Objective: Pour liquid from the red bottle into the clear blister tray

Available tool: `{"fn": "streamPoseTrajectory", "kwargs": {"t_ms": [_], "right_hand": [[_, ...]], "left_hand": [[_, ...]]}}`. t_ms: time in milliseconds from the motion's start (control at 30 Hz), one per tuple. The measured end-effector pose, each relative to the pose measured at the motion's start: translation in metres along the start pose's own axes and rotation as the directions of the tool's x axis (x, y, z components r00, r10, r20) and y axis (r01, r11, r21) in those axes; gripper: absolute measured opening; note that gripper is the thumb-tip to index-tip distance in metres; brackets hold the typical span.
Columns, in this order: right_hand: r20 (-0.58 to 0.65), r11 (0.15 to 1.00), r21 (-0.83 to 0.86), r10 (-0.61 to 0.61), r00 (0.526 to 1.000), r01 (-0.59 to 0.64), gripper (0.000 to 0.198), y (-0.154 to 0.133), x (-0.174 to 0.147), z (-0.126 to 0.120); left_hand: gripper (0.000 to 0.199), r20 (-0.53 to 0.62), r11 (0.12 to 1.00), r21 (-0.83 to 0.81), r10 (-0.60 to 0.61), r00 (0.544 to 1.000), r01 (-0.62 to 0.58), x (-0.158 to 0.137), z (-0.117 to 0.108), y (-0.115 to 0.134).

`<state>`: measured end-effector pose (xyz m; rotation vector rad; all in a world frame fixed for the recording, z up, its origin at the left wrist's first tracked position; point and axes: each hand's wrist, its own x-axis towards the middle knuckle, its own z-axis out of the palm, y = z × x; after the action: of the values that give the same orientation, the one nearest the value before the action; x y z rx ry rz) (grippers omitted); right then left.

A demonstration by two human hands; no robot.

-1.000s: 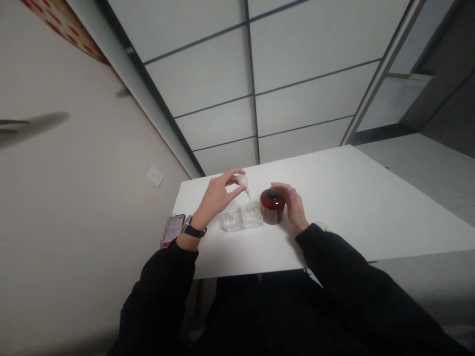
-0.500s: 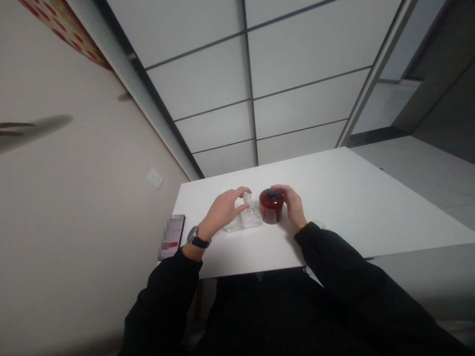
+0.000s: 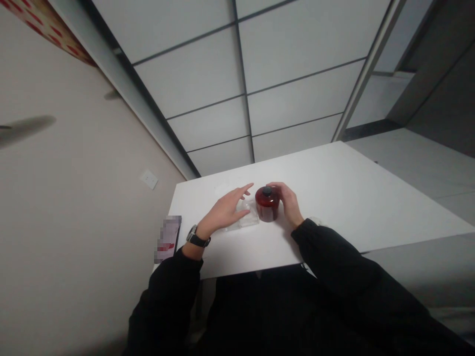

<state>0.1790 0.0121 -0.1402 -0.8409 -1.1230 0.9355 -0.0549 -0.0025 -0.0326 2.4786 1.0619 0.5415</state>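
Observation:
My left hand [image 3: 225,210] is open, thumb and fingers apart, over a low clear piece of glass or plastic. It holds nothing that I can see. Between thumb and fingers shows a small clear rounded piece [image 3: 246,204], above a flat, squarish clear base [image 3: 249,218]. My right hand [image 3: 290,201] curls round the far right side of a squat red-brown bottle [image 3: 267,210] with a black cap. The bottle stands upright on the white table [image 3: 334,198], just right of the clear base; the fingertips behind it are hidden.
A phone [image 3: 169,237] with a partly blurred screen lies at the table's left edge, near my left forearm. A small pale, see-through item [image 3: 316,220] shows beside my right sleeve. The wall [image 3: 92,198] rises on the left, white panelled doors [image 3: 208,99] behind.
My left thumb and fingers have parted and let go of the clear rounded piece, which now sits lower, at the clear base. My right hand stays at the bottle. The view has shifted slightly.

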Motion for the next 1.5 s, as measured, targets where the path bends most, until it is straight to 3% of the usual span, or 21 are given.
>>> {"fn": "streamPoseTrajectory", "kwargs": {"t_ms": [200, 367, 533, 667, 833, 900, 1000, 1067, 1167, 1233, 1367, 1500], "right_hand": [[0.006, 1.000, 0.007, 0.006, 1.000, -0.006, 0.058, -0.002, 0.000, 0.000], [-0.004, 1.000, 0.011, 0.006, 1.000, -0.006, 0.058, -0.005, -0.001, 0.003], [-0.005, 1.000, 0.019, 0.013, 1.000, -0.013, 0.057, -0.004, -0.001, 0.004], [0.001, 1.000, 0.023, 0.020, 1.000, -0.020, 0.056, -0.002, 0.000, 0.003], [0.000, 1.000, 0.018, 0.021, 1.000, -0.021, 0.059, -0.002, -0.001, 0.003], [-0.003, 1.000, 0.016, 0.023, 1.000, -0.023, 0.058, -0.003, -0.001, 0.004], [-0.007, 1.000, 0.016, 0.026, 1.000, -0.026, 0.057, -0.004, -0.001, 0.004], [-0.006, 0.999, 0.019, 0.030, 1.000, -0.030, 0.058, -0.005, -0.001, 0.005], [-0.002, 0.999, 0.022, 0.036, 0.999, -0.036, 0.059, -0.005, -0.001, 0.005], [-0.003, 0.999, 0.023, 0.038, 0.999, -0.038, 0.058, -0.005, -0.001, 0.004], [-0.005, 0.999, 0.031, 0.041, 0.999, -0.040, 0.058, -0.006, -0.002, 0.005], [-0.006, 0.999, 0.033, 0.031, 0.999, -0.031, 0.059, -0.008, -0.002, 0.006]], "left_hand": [[0.084, 0.091, 0.991, -0.036, 0.130, 0.987, -0.127, 0.004, 0.003, -0.001], [0.100, 0.057, 0.997, 0.072, 0.004, 0.998, -0.008, 0.004, 0.005, -0.004], [0.097, 0.076, 0.994, 0.049, 0.090, 0.993, -0.094, 0.003, 0.004, -0.005], [0.103, 0.018, 0.986, 0.164, -0.017, 1.000, 0.014, 0.004, 0.001, -0.004], [0.103, 0.134, 0.988, 0.116, 0.085, 0.987, -0.101, 0.006, -0.002, 0.003], [0.105, 0.098, 0.984, 0.173, 0.030, 0.995, -0.047, 0.007, -0.002, 0.007], [0.104, 0.010, 0.941, 0.304, -0.162, 0.987, 0.151, 0.009, -0.002, 0.011], [0.098, 0.023, 0.925, 0.312, -0.235, 0.972, 0.217, 0.009, -0.002, 0.011], [0.101, 0.156, 0.979, 0.146, -0.165, 0.974, 0.143, 0.006, -0.003, 0.009], [0.109, 0.180, 0.994, 0.046, -0.110, 0.977, 0.104, 0.005, -0.003, 0.008], [0.104, 0.111, 0.974, 0.134, -0.199, 0.974, 0.184, 0.005, -0.004, 0.009], [0.111, 0.201, 0.986, 0.158, -0.076, 0.977, 0.045, 0.005, -0.005, 0.013]]}}
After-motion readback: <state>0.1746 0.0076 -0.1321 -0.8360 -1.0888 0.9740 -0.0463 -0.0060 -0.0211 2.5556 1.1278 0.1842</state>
